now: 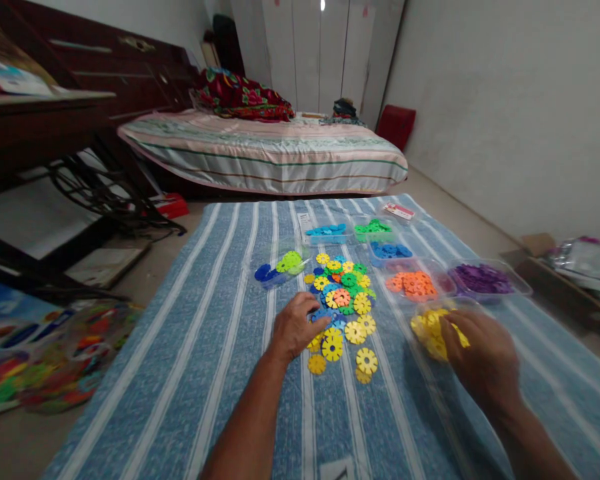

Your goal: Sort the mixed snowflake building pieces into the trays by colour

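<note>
A loose pile of notched plastic flower discs [341, 297] in mixed colours lies on the striped cloth. My left hand [296, 327] rests at the pile's left edge, thumb and forefinger apart, with no disc visible between them. Several yellow discs [333, 345] lie just right of its fingers. My right hand [483, 353] is over a clear tub of yellow discs [430, 331], slightly blurred. Its fingers are pinched together, with a yellow flower disc [463, 339] showing at them. Part of the tub is hidden behind this hand.
Other clear tubs hold orange discs [414, 285], purple discs [483, 278], blue discs [391, 250], green discs [373, 227] and light-blue discs [327, 231]. Left of the pile, another tub has lime discs [290, 261] and dark-blue discs [266, 273]. A bed [280, 157] stands beyond.
</note>
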`<action>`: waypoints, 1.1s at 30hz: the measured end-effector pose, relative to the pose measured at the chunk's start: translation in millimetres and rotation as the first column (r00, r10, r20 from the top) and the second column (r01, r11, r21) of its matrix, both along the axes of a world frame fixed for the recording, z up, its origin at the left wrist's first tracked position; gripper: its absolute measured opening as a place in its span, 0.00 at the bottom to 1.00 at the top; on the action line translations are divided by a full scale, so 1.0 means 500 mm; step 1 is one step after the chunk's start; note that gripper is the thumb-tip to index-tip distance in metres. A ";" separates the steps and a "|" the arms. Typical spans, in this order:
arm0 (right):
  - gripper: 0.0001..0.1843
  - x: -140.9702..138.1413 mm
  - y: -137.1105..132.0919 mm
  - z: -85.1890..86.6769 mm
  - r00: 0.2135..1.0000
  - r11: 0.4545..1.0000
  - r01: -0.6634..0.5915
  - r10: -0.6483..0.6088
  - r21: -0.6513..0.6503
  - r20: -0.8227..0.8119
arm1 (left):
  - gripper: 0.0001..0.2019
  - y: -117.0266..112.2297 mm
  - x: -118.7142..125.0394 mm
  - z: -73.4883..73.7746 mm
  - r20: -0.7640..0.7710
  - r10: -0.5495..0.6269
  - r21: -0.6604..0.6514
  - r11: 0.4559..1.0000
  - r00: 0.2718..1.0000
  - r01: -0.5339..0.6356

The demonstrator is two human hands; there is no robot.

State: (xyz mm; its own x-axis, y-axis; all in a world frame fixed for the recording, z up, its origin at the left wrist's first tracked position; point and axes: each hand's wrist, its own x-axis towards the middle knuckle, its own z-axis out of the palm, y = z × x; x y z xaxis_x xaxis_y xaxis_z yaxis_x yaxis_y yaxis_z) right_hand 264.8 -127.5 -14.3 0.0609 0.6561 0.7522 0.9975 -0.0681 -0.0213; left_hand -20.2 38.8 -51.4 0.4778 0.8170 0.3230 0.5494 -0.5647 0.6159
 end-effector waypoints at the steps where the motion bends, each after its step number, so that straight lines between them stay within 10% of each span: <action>1: 0.06 -0.014 0.002 -0.002 0.999 0.999 -0.040 0.040 0.000 -0.029 | 0.08 -0.001 -0.001 0.000 -0.010 -0.010 0.000 1.000 1.000 0.010; 12: 0.11 -0.206 0.065 -0.013 0.859 0.901 -0.422 0.361 -0.101 -0.364 | 0.07 0.007 -0.007 -0.009 0.110 -0.009 -0.050 0.999 0.994 0.015; 33: 0.02 -0.277 0.223 -0.059 0.898 0.839 -0.396 0.269 -0.374 -0.349 | 0.08 0.011 -0.008 0.004 0.339 0.085 -0.207 0.978 0.937 -0.014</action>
